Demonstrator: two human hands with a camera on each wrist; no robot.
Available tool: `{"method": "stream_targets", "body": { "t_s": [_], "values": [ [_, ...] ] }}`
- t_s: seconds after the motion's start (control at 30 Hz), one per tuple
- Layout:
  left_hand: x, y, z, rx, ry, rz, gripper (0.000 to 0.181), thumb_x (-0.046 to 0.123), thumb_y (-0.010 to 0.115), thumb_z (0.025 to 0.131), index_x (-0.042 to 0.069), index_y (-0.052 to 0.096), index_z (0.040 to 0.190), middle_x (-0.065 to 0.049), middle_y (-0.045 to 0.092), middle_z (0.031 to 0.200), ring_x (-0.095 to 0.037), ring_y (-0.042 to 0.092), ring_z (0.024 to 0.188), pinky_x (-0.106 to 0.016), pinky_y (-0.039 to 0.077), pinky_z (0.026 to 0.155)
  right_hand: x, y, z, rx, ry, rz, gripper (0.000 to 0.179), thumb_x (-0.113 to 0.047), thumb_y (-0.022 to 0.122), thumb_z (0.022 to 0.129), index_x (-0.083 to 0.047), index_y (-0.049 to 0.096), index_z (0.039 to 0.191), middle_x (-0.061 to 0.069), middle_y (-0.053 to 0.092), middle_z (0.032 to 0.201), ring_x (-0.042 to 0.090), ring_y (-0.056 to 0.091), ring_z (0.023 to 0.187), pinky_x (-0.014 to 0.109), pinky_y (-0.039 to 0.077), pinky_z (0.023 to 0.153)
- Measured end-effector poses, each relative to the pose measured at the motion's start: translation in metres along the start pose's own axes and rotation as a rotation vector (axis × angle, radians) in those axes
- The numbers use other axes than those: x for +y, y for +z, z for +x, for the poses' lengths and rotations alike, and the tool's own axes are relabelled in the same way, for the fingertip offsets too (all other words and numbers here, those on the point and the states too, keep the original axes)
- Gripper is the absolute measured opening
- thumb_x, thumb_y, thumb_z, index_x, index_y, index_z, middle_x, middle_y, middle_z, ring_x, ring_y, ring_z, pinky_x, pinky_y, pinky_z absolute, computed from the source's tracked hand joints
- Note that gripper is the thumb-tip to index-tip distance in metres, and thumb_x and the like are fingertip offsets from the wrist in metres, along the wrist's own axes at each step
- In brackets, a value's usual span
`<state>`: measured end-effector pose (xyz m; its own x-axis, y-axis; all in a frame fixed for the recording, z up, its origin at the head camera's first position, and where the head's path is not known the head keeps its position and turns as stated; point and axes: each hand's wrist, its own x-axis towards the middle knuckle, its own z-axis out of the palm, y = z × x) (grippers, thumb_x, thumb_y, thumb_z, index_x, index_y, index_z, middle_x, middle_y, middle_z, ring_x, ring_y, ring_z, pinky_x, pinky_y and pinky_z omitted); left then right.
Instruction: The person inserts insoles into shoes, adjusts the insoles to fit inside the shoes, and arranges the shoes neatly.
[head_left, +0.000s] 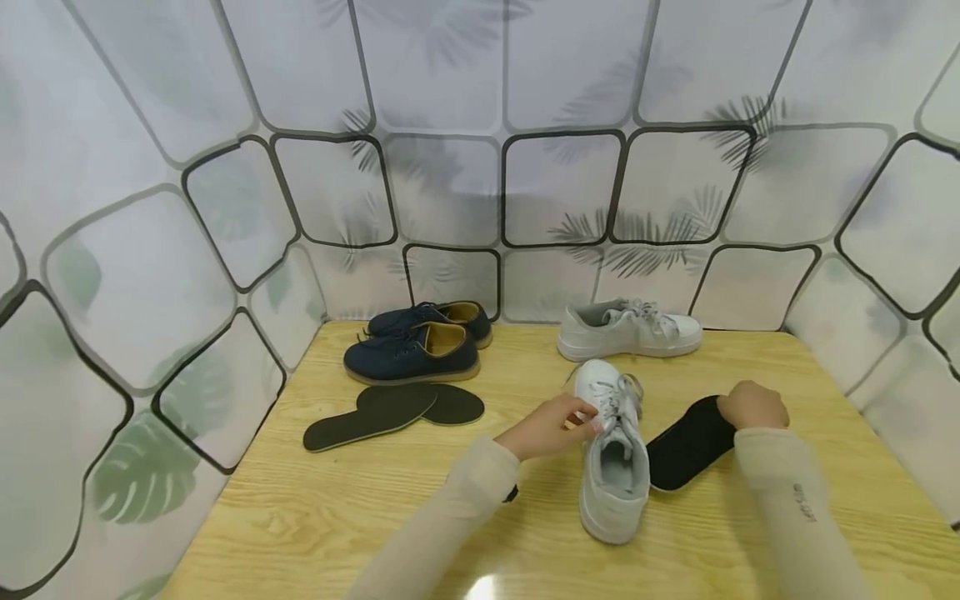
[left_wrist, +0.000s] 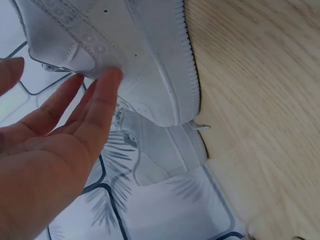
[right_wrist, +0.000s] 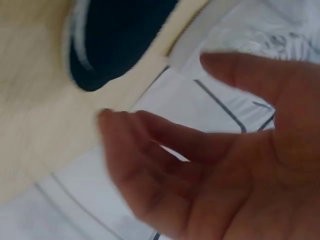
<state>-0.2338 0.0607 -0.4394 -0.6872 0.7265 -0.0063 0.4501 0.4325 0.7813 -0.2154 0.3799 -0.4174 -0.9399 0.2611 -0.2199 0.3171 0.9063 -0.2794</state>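
Note:
A white lace-up sneaker (head_left: 611,510) stands on the table with its toe pointing away, its opening towards me. My left hand (head_left: 551,427) is at its left side, fingers half extended and fingertips right at the upper near the laces. In the left wrist view, the left hand's fingers (left_wrist: 106,92) overlap the sneaker's side (left_wrist: 150,65). To the right of the sneaker lies a black insole (head_left: 690,443). My right hand (head_left: 753,406) is over its far end in the head view. In the right wrist view that hand (right_wrist: 200,175) has loosely bent fingers, with the insole (right_wrist: 115,40) apart from them.
Another white sneaker (head_left: 630,333) stands sideways at the back right. At the back left is a pair of navy lace-up shoes (head_left: 408,358). Two dark insoles (head_left: 367,423) overlap in front of them. Patterned cloth walls (head_left: 450,192) enclose the wooden table (head_left: 300,517).

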Motion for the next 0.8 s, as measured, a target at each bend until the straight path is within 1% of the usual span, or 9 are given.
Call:
{"method": "stream_targets", "body": {
  "t_s": [0.07, 0.17, 0.27, 0.33, 0.4, 0.5, 0.57, 0.7, 0.8],
  "values": [
    [0.002, 0.002, -0.002, -0.015, 0.004, 0.035, 0.045, 0.034, 0.057, 0.097, 0.005, 0.054, 0.131, -0.007, 0.053, 0.128, -0.016, 0.054, 0.112, -0.023, 0.045, 0.088, 0.003, 0.006, 0.0, -0.053, 0.026, -0.043, 0.053, -0.028, 0.046, 0.096, 0.023, 0.055, 0.11, 0.047, 0.049, 0.113, 0.061, 0.05, 0.099, 0.058, 0.049, 0.074],
    [0.006, 0.004, -0.005, -0.03, 0.006, 0.103, 0.054, 0.04, 0.059, 0.095, 0.004, 0.05, 0.134, -0.008, 0.05, 0.129, -0.016, 0.052, 0.114, -0.023, 0.043, 0.092, 0.005, 0.019, 0.003, -0.125, 0.04, -0.086, 0.07, -0.045, 0.049, 0.096, 0.023, 0.053, 0.115, 0.046, 0.047, 0.117, 0.06, 0.05, 0.102, 0.059, 0.047, 0.079],
    [0.006, 0.005, -0.008, -0.034, 0.018, 0.156, 0.058, 0.04, 0.062, 0.093, 0.004, 0.048, 0.136, -0.009, 0.048, 0.131, -0.015, 0.05, 0.117, -0.023, 0.041, 0.096, 0.006, 0.03, 0.003, -0.136, 0.044, -0.077, 0.082, -0.057, 0.052, 0.092, 0.023, 0.054, 0.113, 0.045, 0.049, 0.115, 0.058, 0.053, 0.1, 0.058, 0.047, 0.08],
    [0.006, 0.006, -0.009, -0.034, 0.023, 0.171, 0.059, 0.039, 0.063, 0.092, 0.005, 0.047, 0.138, -0.009, 0.046, 0.133, -0.014, 0.05, 0.119, -0.024, 0.041, 0.097, 0.007, 0.037, 0.001, -0.097, 0.061, -0.05, 0.086, -0.06, 0.055, 0.089, 0.023, 0.055, 0.112, 0.045, 0.05, 0.114, 0.057, 0.053, 0.1, 0.058, 0.048, 0.079],
    [0.006, 0.007, -0.009, -0.034, 0.033, 0.171, 0.059, 0.037, 0.063, 0.092, 0.004, 0.046, 0.139, -0.01, 0.046, 0.134, -0.015, 0.049, 0.12, -0.024, 0.041, 0.098, 0.01, 0.042, -0.002, -0.025, 0.082, 0.001, 0.086, -0.058, 0.06, 0.087, 0.026, 0.053, 0.11, 0.046, 0.049, 0.112, 0.057, 0.054, 0.096, 0.057, 0.049, 0.077],
    [0.007, 0.007, -0.01, -0.027, 0.04, 0.163, 0.06, 0.036, 0.064, 0.093, 0.003, 0.046, 0.139, -0.011, 0.046, 0.133, -0.014, 0.05, 0.118, -0.024, 0.041, 0.097, 0.013, 0.049, -0.006, 0.088, 0.108, 0.092, 0.089, -0.051, 0.067, 0.084, 0.032, 0.045, 0.109, 0.049, 0.044, 0.107, 0.058, 0.053, 0.092, 0.057, 0.049, 0.075],
    [0.008, 0.007, -0.011, -0.02, 0.04, 0.165, 0.059, 0.036, 0.063, 0.093, 0.002, 0.046, 0.138, -0.01, 0.046, 0.133, -0.014, 0.05, 0.117, -0.024, 0.042, 0.096, 0.015, 0.053, -0.006, 0.143, 0.118, 0.17, 0.093, -0.045, 0.072, 0.082, 0.035, 0.036, 0.113, 0.05, 0.042, 0.106, 0.06, 0.052, 0.092, 0.059, 0.047, 0.077],
    [0.01, 0.008, -0.011, -0.009, 0.035, 0.169, 0.058, 0.036, 0.063, 0.093, 0.003, 0.047, 0.138, -0.01, 0.047, 0.131, -0.015, 0.052, 0.114, -0.024, 0.042, 0.095, 0.019, 0.054, -0.004, 0.187, 0.104, 0.308, 0.1, -0.033, 0.076, 0.081, 0.034, 0.016, 0.125, 0.053, 0.038, 0.111, 0.064, 0.045, 0.103, 0.063, 0.042, 0.086],
    [0.011, 0.008, -0.011, -0.009, 0.034, 0.164, 0.058, 0.035, 0.064, 0.093, 0.002, 0.047, 0.138, -0.01, 0.048, 0.13, -0.017, 0.053, 0.113, -0.023, 0.043, 0.093, 0.023, 0.053, -0.001, 0.19, 0.059, 0.331, 0.094, -0.028, 0.075, 0.083, 0.033, 0.017, 0.126, 0.053, 0.036, 0.113, 0.064, 0.04, 0.107, 0.063, 0.038, 0.091]
  ]
}}
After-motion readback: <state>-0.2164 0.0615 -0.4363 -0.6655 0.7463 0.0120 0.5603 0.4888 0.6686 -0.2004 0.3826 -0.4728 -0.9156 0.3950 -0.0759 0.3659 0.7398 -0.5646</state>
